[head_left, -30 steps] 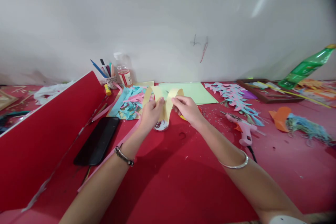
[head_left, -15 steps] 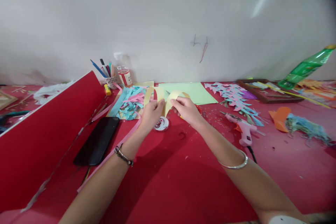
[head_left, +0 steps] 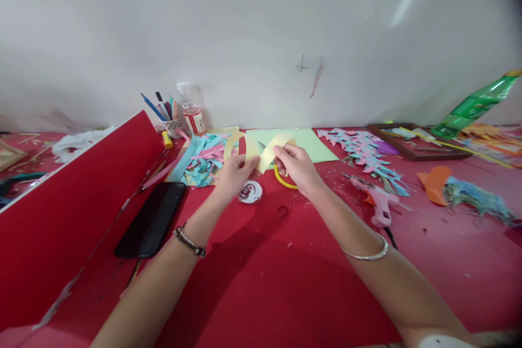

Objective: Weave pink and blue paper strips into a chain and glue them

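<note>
A curled pale yellow paper strip (head_left: 269,152) bends up between my two hands above the table's middle. My left hand (head_left: 235,173) is closed on one part of it, thumb and fingers pinched together. My right hand (head_left: 298,167) pinches the other part, its thumb on top. Under the right hand lie scissors, whose yellow handle (head_left: 284,181) shows while the paper and fingers hide most of the rest. A small round white lid (head_left: 250,192) with dark red curls on it sits just below my left hand. Behind the strip lie light green paper sheets (head_left: 312,144).
Left of my hands are blue and pink paper scraps (head_left: 202,160), a black phone (head_left: 151,220) and a red upright panel (head_left: 81,212). A pen cup (head_left: 171,126) and a clear bottle (head_left: 193,114) stand behind. To the right lie a pink glue gun (head_left: 381,204) and a fringed paper garland (head_left: 359,152).
My right hand has shifted slightly right and its part of the yellow strip now tilts. The left hand has moved a little down and left. More of the yellow scissor handle shows.
</note>
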